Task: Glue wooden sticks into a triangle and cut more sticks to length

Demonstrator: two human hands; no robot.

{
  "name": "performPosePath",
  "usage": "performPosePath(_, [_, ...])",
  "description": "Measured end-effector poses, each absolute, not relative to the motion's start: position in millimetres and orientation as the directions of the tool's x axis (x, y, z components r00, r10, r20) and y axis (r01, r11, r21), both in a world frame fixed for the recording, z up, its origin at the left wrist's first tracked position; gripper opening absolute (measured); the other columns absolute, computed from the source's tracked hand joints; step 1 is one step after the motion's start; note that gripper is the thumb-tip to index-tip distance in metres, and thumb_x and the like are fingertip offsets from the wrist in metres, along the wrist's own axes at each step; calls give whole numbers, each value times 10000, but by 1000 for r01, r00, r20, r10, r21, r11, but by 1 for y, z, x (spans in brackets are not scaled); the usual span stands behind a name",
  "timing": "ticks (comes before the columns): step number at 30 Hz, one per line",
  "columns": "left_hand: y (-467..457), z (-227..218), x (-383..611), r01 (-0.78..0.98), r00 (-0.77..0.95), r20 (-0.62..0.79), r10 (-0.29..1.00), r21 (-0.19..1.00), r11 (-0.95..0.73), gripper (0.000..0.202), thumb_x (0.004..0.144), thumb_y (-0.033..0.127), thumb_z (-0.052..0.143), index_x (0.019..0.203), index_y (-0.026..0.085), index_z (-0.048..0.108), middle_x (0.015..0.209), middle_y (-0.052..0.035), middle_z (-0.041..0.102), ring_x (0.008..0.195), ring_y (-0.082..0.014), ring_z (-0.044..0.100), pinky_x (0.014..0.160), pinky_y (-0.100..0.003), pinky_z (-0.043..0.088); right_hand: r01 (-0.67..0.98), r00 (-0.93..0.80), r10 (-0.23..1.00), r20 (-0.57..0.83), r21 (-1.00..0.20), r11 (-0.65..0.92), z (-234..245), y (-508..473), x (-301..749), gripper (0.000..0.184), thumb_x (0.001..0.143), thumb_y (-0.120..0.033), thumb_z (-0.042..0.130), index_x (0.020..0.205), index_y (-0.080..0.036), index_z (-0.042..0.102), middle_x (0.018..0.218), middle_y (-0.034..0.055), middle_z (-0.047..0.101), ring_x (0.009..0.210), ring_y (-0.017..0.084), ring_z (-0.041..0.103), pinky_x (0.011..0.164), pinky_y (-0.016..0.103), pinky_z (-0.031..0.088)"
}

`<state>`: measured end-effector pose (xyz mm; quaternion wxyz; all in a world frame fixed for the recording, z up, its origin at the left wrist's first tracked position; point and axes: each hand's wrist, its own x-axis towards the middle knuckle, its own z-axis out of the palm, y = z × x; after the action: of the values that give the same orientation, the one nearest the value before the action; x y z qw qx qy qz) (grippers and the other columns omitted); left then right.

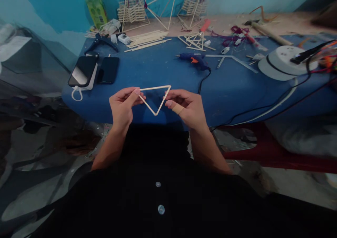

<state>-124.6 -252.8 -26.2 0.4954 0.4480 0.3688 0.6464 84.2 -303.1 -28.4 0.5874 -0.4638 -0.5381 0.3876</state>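
A small triangle of thin pale sticks [155, 88] is held up at the middle of the frame, over the near edge of the blue surface [147, 65], one corner pointing down. The left hand [123, 102] pinches its left corner between thumb and forefinger. The right hand [190, 106], a tan band [178, 108] round its thumb, is at the right-hand side with fingers curled and thumb a little apart from them; whether it grips the stick, I cannot tell.

Just above and right of centre lies a dark blue glue gun [195, 59] with an orange trigger, its nozzle to the left and a black cord trailing down. Left of centre are two dark phones, the nearer-to-edge phone [83, 71] on a white block and the other phone [109, 70] just beside it. At upper centre, loose sticks [149, 40] lie in a pile, with small stick frames [195, 41] to their right. A round white device [280, 64] sits at the right, and a yellow-green bottle [97, 11] stands at upper left.
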Motion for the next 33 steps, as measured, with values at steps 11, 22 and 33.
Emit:
performPosePath(11, [-255, -24, -128, -220, -43, 282, 958, 933, -285, 297, 777, 477, 1002, 891, 226, 893, 743, -20, 814, 651, -160, 783, 674, -298, 700, 83, 171, 938, 301, -953, 291, -24, -302, 75, 132, 823, -349, 880, 885, -234, 858, 714, -9, 727, 606, 127, 640, 584, 300, 574])
performPosePath(22, [-274, -33, -120, -182, 106, 224, 969, 962, -203, 215, 749, 342, 1009, 892, 216, 910, 726, -33, 832, 641, -165, 805, 654, -263, 698, -138, 286, 921, 263, -940, 311, -38, -295, 65, 240, 807, -407, 914, 944, -245, 803, 841, 1, 780, 685, 136, 719, 706, 319, 665])
performPosePath(33, [-271, -33, -119, -178, 13, 189, 982, 967, -184, 260, 725, 306, 1011, 936, 201, 899, 722, -26, 830, 624, -175, 810, 607, -257, 699, -108, 291, 924, 247, -951, 288, -42, -295, 67, 258, 846, -430, 892, 1015, -245, 828, 878, 16, 802, 707, 146, 761, 698, 315, 691])
